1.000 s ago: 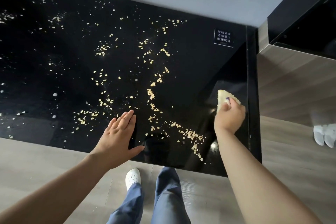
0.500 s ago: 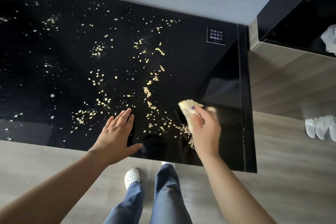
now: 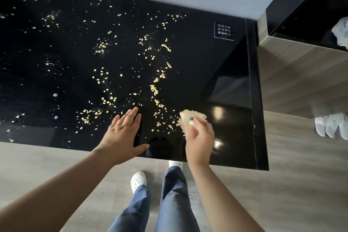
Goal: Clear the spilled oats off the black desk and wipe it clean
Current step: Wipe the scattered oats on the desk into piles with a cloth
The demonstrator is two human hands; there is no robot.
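Pale oat flakes [image 3: 156,90] lie scattered over the glossy black desk [image 3: 188,66], thickest in a trail through its middle and thin toward the left. My right hand [image 3: 200,137] grips a yellow cloth [image 3: 192,116] and presses it on the desk near the front edge, with a small heap of oats against the cloth's left side. My left hand [image 3: 122,133] rests flat on the desk at the front edge, fingers straight, just left of the trail.
A white label with printed characters [image 3: 224,30] sits at the desk's back right. A wood and black cabinet [image 3: 301,58] stands to the right. White slippers [image 3: 331,124] lie on the wooden floor. My legs and white shoes [image 3: 138,180] are below the desk edge.
My right hand has swept the cloth from the desk's right edge leftward toward the middle, pushing oats along the front edge into a heap. My left hand has stayed flat in place.
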